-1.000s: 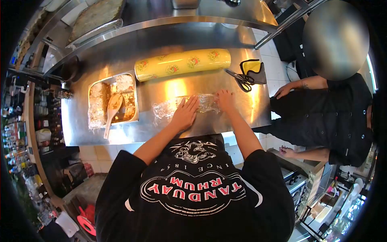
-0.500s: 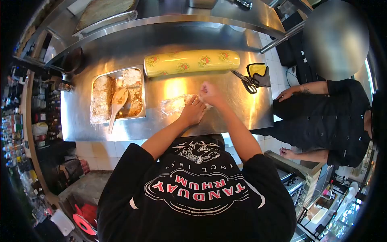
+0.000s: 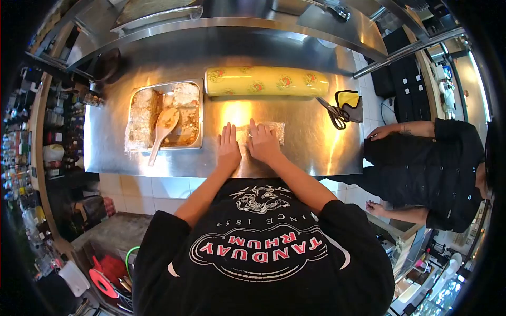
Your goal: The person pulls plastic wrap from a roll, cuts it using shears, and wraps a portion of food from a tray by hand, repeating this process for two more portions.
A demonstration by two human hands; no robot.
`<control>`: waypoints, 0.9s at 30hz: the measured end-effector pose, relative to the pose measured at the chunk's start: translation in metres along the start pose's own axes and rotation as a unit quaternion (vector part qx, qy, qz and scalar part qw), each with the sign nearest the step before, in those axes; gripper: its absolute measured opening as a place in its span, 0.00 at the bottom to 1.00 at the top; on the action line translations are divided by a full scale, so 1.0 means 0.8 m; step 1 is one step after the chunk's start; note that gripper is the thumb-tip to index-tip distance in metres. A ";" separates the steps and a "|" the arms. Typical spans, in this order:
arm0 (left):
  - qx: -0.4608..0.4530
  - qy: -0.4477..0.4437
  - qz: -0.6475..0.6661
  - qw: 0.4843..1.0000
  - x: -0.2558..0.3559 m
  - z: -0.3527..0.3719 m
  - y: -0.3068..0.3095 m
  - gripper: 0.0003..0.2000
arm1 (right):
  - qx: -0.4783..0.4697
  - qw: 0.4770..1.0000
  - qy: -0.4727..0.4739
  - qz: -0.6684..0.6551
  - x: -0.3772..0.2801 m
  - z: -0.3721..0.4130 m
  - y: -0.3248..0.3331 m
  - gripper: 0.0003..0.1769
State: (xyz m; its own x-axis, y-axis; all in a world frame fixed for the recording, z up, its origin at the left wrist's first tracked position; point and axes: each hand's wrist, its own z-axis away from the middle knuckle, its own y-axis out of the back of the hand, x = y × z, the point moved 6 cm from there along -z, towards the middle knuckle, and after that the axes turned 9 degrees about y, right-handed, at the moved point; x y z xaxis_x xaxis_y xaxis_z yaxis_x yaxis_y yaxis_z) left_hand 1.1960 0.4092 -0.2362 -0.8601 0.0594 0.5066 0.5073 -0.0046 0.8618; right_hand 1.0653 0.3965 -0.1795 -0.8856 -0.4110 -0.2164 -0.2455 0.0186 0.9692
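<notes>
My left hand lies flat on the steel table, fingers stretched together. Beside it my right hand rests palm down, fingers extended, over clear plastic wrap. The wrap reaches out past the right hand's far side; whatever is under the palms is hidden. To the left, a metal pan holds wrapped portions and brown food, with a wooden paddle laid across it. Behind my hands stretches a big yellow roll of wrap.
Scissors lie at the table's right end, against a yellow-and-dark folded cloth. A steel shelf runs above the back. A person in a dark jacket stands close by on the right.
My hands were together, the right closed and raised over the wrap; now both lie flat, side by side, with the right on the wrap. The view has shifted slightly.
</notes>
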 end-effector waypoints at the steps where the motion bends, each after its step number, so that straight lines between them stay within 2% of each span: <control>1: -0.001 -0.003 -0.001 1.000 -0.006 -0.012 -0.002 0.31 | -0.001 1.000 0.008 -0.010 -0.009 0.004 0.010 0.34; 3: -0.059 0.013 -0.045 0.997 -0.015 -0.033 -0.016 0.33 | -0.002 1.000 0.015 -0.018 -0.012 0.008 0.015 0.34; 5: -0.075 0.031 -0.039 0.996 -0.009 -0.044 -0.001 0.32 | 0.024 0.988 0.060 -0.143 -0.011 0.011 0.015 0.34; 6: -0.092 0.051 -0.033 0.994 -0.009 -0.049 0.003 0.30 | 0.024 0.988 0.060 -0.143 -0.004 0.012 0.015 0.34; 8: -0.090 0.069 -0.035 0.993 -0.020 -0.057 -0.006 0.28 | 0.150 0.984 0.009 -0.094 0.020 0.012 0.032 0.33; 12: -0.102 0.113 -0.006 0.988 -0.042 -0.064 -0.017 0.20 | 0.096 0.993 -0.059 -0.024 0.030 0.012 -0.014 0.35; 13: -0.103 0.113 -0.008 0.988 -0.043 -0.070 -0.014 0.20 | 0.046 0.999 -0.011 -0.002 0.018 0.013 -0.022 0.36; 14: -0.160 0.130 -0.015 0.978 -0.046 -0.075 -0.020 0.20 | -0.004 0.999 0.038 0.020 0.007 0.013 -0.029 0.37; 15: -0.217 0.147 -0.021 0.965 -0.050 -0.075 -0.025 0.21 | -0.004 0.999 0.037 0.019 0.007 0.014 -0.031 0.37; 16: -0.218 0.147 -0.023 0.964 -0.051 -0.074 -0.024 0.21 | -0.019 0.998 0.048 0.037 0.004 0.014 -0.034 0.37; 17: -0.182 0.140 -0.005 0.973 -0.051 -0.075 -0.018 0.21 | -0.033 0.996 0.059 0.054 0.002 0.014 -0.036 0.37; 18: -0.146 0.132 0.013 0.980 -0.051 -0.076 -0.012 0.22 | -0.033 0.996 0.057 0.053 0.002 0.015 -0.036 0.37; 21: -0.169 0.157 0.055 0.971 -0.064 -0.080 -0.008 0.22 | -0.022 0.998 0.054 0.021 0.003 0.015 -0.030 0.36; 22: -0.170 0.154 0.054 0.972 -0.059 -0.081 0.000 0.22 | 0.010 0.998 0.055 -0.031 0.009 0.015 -0.029 0.35; 24: -0.231 0.244 0.135 0.932 -0.056 -0.075 0.013 0.23 | 0.043 0.994 0.056 -0.081 0.024 0.016 -0.023 0.35; 26: -0.215 0.247 0.132 0.936 -0.063 -0.075 0.008 0.24 | 0.140 0.981 -0.078 -0.107 0.066 0.025 -0.003 0.33; 27: -0.200 0.250 0.128 0.939 -0.068 -0.074 0.006 0.26 | 0.155 0.974 -0.146 -0.082 0.084 0.032 -0.014 0.39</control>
State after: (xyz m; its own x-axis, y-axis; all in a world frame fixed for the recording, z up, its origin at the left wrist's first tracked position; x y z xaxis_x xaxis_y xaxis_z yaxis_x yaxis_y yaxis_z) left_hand 1.2418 0.3471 -0.2584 -0.6815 -0.4696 0.5612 0.7258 -0.3362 0.6001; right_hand 0.9988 0.3918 -0.2077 -0.8879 -0.1553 -0.4330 -0.4597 0.2670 0.8470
